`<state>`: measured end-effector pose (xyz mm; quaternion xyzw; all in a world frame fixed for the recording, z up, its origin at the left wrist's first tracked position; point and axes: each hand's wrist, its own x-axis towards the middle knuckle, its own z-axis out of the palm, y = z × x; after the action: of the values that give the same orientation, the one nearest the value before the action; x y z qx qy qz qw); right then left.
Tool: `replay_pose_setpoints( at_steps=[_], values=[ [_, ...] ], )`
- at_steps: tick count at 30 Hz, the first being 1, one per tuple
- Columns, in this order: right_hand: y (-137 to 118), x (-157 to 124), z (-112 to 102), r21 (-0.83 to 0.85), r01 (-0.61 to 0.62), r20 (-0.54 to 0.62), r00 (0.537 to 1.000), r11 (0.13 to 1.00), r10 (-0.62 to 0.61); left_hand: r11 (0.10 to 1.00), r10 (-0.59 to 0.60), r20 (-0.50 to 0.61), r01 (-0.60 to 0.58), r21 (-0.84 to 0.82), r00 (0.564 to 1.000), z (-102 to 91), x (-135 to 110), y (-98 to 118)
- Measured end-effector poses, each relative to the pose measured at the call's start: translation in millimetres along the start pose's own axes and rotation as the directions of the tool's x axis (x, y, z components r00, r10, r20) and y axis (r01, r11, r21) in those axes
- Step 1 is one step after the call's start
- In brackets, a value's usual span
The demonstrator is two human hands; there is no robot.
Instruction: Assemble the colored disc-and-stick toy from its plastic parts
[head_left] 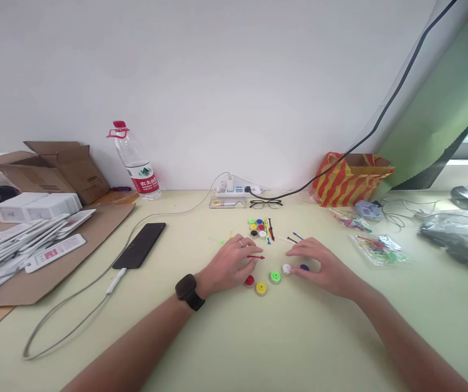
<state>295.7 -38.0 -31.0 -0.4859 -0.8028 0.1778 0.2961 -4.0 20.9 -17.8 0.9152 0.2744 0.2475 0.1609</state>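
My left hand point(234, 264), with a ring and a black wristband, is closed with a thin red plastic arrow point(258, 257) between thumb and forefinger. Just below its fingers lie a red disc point(249, 281) and a yellow disc point(260, 288). A green disc point(275, 277) sits between the hands. My right hand point(319, 264) is open, thumb and forefinger spread apart. Its thumb tip is beside a white disc point(286, 269), and a blue disc point(305, 267) shows partly behind the thumb. A blue arrow point(297, 236) and a white-and-black one lie above this hand.
Several small discs point(253, 227) and arrows point(271, 228) lie grouped beyond my hands, near eyeglasses point(265, 204) and a power strip point(238, 189). At left are a phone point(140, 245) on a cable and a bottle point(144, 177). Plastic packets point(381, 249) and a striped bag point(348, 182) stand right.
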Motion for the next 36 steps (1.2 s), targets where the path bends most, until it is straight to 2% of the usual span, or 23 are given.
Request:
replay_pose_setpoints(
  at_steps=[4,8,10,13,16,20,23,26,28,30,31,34,36],
  values=[
    [0,1,9,-0.036,0.094,0.059,0.994,0.995,-0.092,0.995,-0.044,0.002,0.043,0.084,0.999,1.4,1,-15],
    [-2,1,13,-0.116,0.089,-0.083,0.992,0.989,-0.099,0.994,-0.062,-0.002,0.062,0.088,0.998,1.7,2,-17],
    [-12,1,18,-0.096,0.139,-0.111,0.983,0.986,-0.149,0.995,-0.058,-0.008,0.058,0.084,0.998,2.1,3,-16],
    [-34,1,31,-0.009,0.274,0.018,0.962,0.962,-0.274,0.995,-0.042,-0.023,0.044,0.089,0.999,1.9,2,-17],
    [-46,0,43,0.045,0.342,0.104,0.933,0.939,-0.345,0.993,-0.045,-0.048,0.050,0.105,0.998,1.0,1,-19],
    [-39,0,44,0.043,0.308,0.058,0.949,0.950,-0.310,0.996,-0.049,-0.057,0.053,0.068,0.997,0.6,1,-20],
    [-26,1,34,0.030,0.237,0.018,0.971,0.971,-0.237,0.998,-0.053,-0.072,0.054,0.020,0.996,0.7,1,-20],
    [-15,1,23,-0.035,0.151,-0.042,0.987,0.988,-0.152,0.993,-0.118,-0.116,0.117,-0.021,0.986,1.3,0,-20],
    [-14,0,22,-0.089,0.114,-0.127,0.984,0.990,-0.124,0.986,-0.165,-0.155,0.158,-0.055,0.974,2.5,0,-19],
    [-22,-1,29,-0.116,0.141,-0.163,0.974,0.983,-0.159,0.981,-0.184,-0.193,0.170,-0.090,0.964,4.2,1,-19],
    [-29,0,34,-0.120,0.186,-0.141,0.969,0.975,-0.202,0.980,-0.189,-0.210,0.170,-0.104,0.959,5.1,1,-19],
    [-54,3,51,-0.092,0.378,0.041,0.926,0.921,-0.376,0.977,-0.189,-0.236,0.159,-0.139,0.953,7.0,2,-20],
    [-65,6,59,-0.075,0.434,0.120,0.898,0.898,-0.424,0.976,-0.186,-0.249,0.150,-0.159,0.950,7.4,3,-21]
  ],
)
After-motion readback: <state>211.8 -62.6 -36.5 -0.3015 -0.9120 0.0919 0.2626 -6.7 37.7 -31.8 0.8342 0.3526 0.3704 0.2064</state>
